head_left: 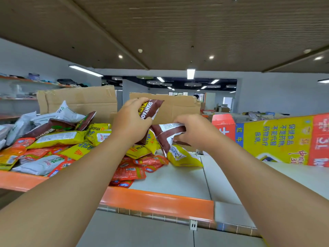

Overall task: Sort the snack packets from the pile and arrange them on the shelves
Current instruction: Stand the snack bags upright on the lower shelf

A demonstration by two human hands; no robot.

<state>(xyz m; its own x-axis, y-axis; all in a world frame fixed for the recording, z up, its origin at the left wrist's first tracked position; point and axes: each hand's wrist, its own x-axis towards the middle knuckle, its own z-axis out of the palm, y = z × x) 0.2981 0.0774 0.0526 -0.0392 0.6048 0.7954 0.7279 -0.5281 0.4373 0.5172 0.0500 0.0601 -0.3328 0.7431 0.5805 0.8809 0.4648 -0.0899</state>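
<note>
A pile of snack packets (58,139) in yellow, orange, brown and white covers the left part of the shelf top (170,177). My left hand (130,120) grips a brown packet (151,108) held upright above the pile's right end. Just to its right, my right hand (191,130) grips a second brown packet (167,134) that hangs down toward a yellow packet (183,156) on the shelf. The two brown packets nearly touch between my hands.
An orange shelf edge (156,200) runs across the front. Flattened cardboard (78,99) stands behind the pile. A large yellow and red carton (284,138) lies on the right. Wall shelves (26,81) with goods are at far left.
</note>
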